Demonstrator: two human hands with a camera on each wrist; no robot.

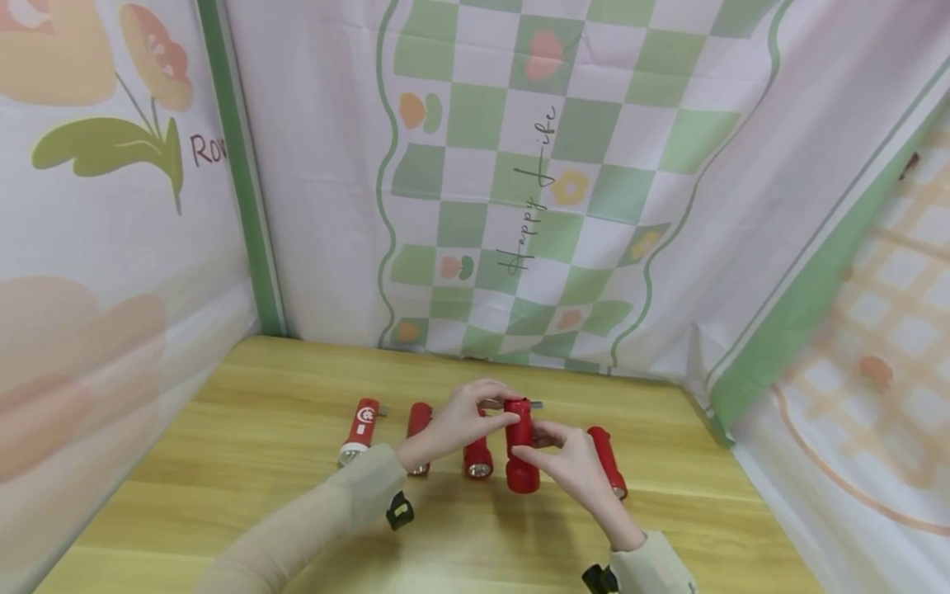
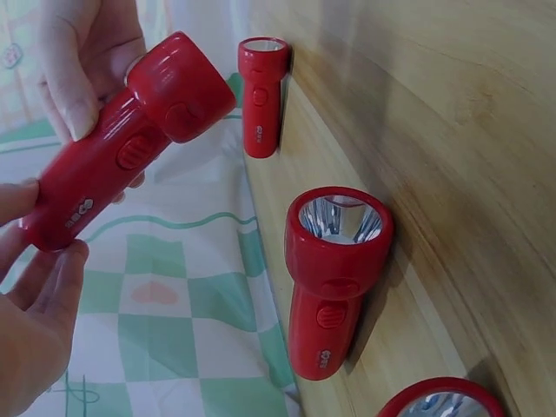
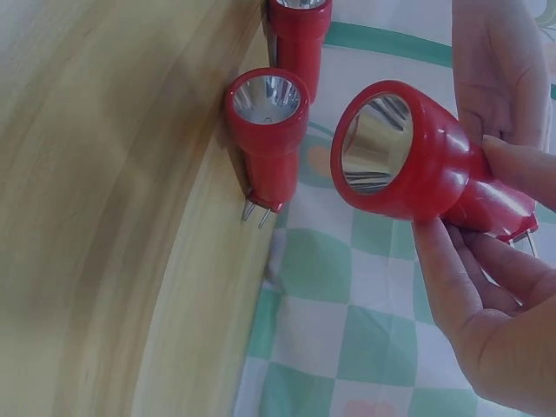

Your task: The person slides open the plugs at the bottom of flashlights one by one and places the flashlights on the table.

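Note:
Above the table, both hands hold a red flashlight [image 1: 521, 437] with its head pointing down toward the wearer. My left hand [image 1: 471, 419] pinches the tail end between thumb and fingers. Around the body near the head, the thumb and fingers of my right hand [image 1: 575, 464] grip it. A switch and a small white logo show along its side in the left wrist view. Metal plug prongs [image 3: 524, 236] stick out at its tail. Just left of it lies another red flashlight [image 1: 478, 454], partly hidden by the left hand.
On the wooden table [image 1: 475, 544] lie more flashlights: a red one with a white head [image 1: 362, 425] at far left, a red one [image 1: 419, 421] by the left wrist, and one [image 1: 607, 462] beyond the right hand. A checkered cloth [image 1: 482, 181] hangs behind.

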